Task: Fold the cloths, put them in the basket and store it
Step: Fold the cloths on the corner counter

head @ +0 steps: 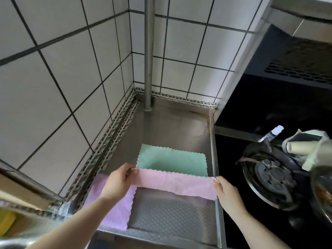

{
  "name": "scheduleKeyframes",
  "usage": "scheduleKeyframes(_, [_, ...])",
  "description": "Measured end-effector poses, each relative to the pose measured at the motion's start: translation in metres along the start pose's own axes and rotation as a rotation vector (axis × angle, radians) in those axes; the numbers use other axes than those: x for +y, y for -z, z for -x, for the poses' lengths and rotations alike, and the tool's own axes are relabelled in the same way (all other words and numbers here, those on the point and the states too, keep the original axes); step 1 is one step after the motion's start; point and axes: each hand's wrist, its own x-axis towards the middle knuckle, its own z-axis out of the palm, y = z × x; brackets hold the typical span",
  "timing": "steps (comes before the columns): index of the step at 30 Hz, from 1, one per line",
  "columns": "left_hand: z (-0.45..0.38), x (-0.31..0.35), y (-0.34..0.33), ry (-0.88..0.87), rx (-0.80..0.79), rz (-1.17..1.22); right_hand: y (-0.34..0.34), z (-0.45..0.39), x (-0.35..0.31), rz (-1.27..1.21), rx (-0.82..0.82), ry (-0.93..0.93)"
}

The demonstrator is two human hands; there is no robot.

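Hands hold your pink cloth stretched above the table: left hand and right hand each pinch 1 end. Green cloth and purple cloth lie flat.

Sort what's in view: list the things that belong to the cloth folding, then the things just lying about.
Job:
pink cloth, pinched by left hand and right hand
green cloth
purple cloth

Lying about:
gas burner
paper roll
bottle
yellow sponge
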Motion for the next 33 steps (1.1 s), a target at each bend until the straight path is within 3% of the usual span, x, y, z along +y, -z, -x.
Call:
scheduleKeyframes(5, [-0.04,0.004,-0.007,0.065,0.058,0.061,0.0,-0.03,-0.011,-0.103,0.092,-0.058])
scheduleKeyframes(11, [-0.091,0.004,-0.021,0.1,0.035,-0.042,-0.004,-0.086,-0.025,-0.117,0.134,-0.071])
scheduleKeyframes(21, [-0.145,-0.009,-0.044,0.245,0.008,-0.145,-0.024,-0.138,-0.013,-0.018,0.038,-0.15])
scheduleKeyframes(28, [-0.15,-0.002,-0.052,0.302,-0.028,-0.134,-0.025,-0.143,-0.01,-0.049,0.076,-0.175])
scheduleKeyframes(30, [-0.141,0.002,-0.053,0.182,0.056,-0.169,-0.026,-0.133,-0.016,-0.105,0.185,-0.094])
scheduleKeyframes(33, [-0.116,0.015,-0.075,-0.211,0.049,-0.321,-0.047,-0.11,-0.034,0.017,0.226,0.198])
